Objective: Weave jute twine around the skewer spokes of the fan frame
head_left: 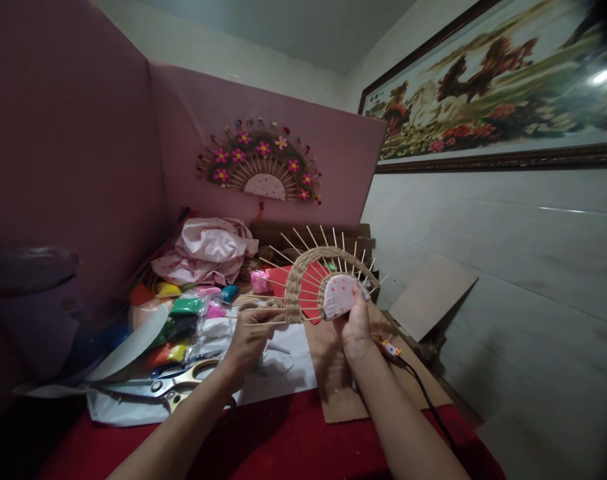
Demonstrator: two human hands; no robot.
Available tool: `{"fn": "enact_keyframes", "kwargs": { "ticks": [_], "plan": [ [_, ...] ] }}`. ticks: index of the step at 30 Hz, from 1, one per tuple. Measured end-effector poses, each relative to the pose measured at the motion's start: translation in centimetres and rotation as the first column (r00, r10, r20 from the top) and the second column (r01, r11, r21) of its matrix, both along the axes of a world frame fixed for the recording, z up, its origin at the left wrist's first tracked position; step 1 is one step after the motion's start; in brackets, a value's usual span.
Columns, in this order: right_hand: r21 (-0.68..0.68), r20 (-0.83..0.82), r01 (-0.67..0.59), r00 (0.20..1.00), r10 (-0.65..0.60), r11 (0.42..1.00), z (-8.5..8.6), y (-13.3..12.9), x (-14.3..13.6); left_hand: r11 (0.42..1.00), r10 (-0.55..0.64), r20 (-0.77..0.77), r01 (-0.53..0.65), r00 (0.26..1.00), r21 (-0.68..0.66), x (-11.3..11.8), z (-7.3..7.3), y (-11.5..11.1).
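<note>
A half-round fan frame of thin wooden sticks, woven with brown twine, is held up above the work surface. At its centre sits a white fabric half-circle with red spots. My right hand grips this fabric piece at its lower right, thumb on the front and the other fingers behind, largely hidden. At the fan's left end my left hand is closed around a strand of twine beside the lowest sticks; its fingertips are partly hidden. Stick ends fan out past the woven outer band.
Large scissors lie left, near colourful clay packets and crumpled spotted cloth. A corded glue gun rests on brown cardboard at right. A flower-trimmed fan hangs on the pink board.
</note>
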State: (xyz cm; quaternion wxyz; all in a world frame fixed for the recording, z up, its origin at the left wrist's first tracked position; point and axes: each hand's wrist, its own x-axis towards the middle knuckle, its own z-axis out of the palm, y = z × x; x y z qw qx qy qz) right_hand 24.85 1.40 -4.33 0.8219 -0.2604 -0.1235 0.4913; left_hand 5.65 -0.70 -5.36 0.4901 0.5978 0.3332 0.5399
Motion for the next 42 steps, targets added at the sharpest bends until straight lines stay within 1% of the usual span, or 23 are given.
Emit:
{"fn": "enact_keyframes", "kwargs": {
  "ticks": [5, 9, 13, 16, 18, 21, 23, 28, 34, 35, 37, 40, 42],
  "plan": [
    [0.004, 0.003, -0.036, 0.999, 0.036, 0.999, -0.2, 0.0, -0.1, 0.986, 0.104, 0.023, -0.106, 0.994, 0.132, 0.2, 0.1, -0.1],
    [-0.011, 0.014, -0.085, 0.996, 0.085, 0.996, -0.2, -0.2, -0.5, 0.968, 0.147, 0.024, -0.149, 0.989, 0.202, 0.2, 0.2, 0.0],
    [-0.010, -0.007, -0.075, 0.997, 0.075, 0.997, 0.0, -0.3, -0.6, 0.916, 0.244, 0.047, -0.246, 0.969, 0.317, -0.2, -0.1, 0.3],
    [-0.008, -0.008, -0.038, 0.999, 0.038, 0.999, 0.1, -0.2, -0.3, 0.863, 0.316, -0.039, -0.270, 0.948, 0.428, -0.7, -0.3, 0.4],
    [-0.010, -0.002, -0.007, 1.000, 0.007, 1.000, 0.2, -0.1, 0.1, 0.806, 0.386, -0.101, -0.282, 0.917, 0.520, -1.1, -0.2, 0.4],
    [-0.012, 0.023, 0.023, 0.999, -0.022, 1.000, 0.2, 0.0, 0.7, 0.674, 0.549, -0.150, -0.329, 0.822, 0.662, -1.6, 0.1, 0.5],
    [-0.014, 0.041, 0.030, 0.999, -0.030, 0.999, 0.2, 0.2, 0.9, 0.590, 0.628, -0.146, -0.345, 0.765, 0.730, -1.9, 0.3, 0.6],
    [-0.038, 0.034, 0.045, 0.998, -0.043, 0.998, 0.1, 0.3, 1.0, 0.440, 0.714, -0.091, -0.344, 0.695, 0.829, -2.4, 0.6, 0.7],
    [-0.063, 0.033, 0.061, 0.998, -0.059, 0.996, 0.1, 0.3, 1.2, 0.310, 0.776, -0.057, -0.302, 0.628, 0.901, -3.2, 1.0, 0.8],
    [-0.071, 0.029, 0.062, 0.998, -0.060, 0.996, 0.1, 0.4, 1.3, 0.297, 0.780, -0.055, -0.291, 0.623, 0.909, -3.3, 1.0, 0.9],
    [-0.080, 0.037, 0.063, 0.997, -0.060, 0.995, 0.1, 0.5, 1.5, 0.295, 0.772, -0.061, -0.273, 0.632, 0.915, -3.4, 1.1, 1.1],
    [-0.073, 0.054, 0.071, 0.996, -0.067, 0.995, 0.1, 0.5, 1.7, 0.331, 0.739, -0.072, -0.267, 0.670, 0.905, -3.5, 1.1, 1.3],
    [-0.070, 0.070, 0.063, 0.996, -0.058, 0.996, 0.1, 0.4, 1.8, 0.367, 0.713, -0.088, -0.263, 0.696, 0.892, -3.4, 1.1, 1.3]
  ]
}}
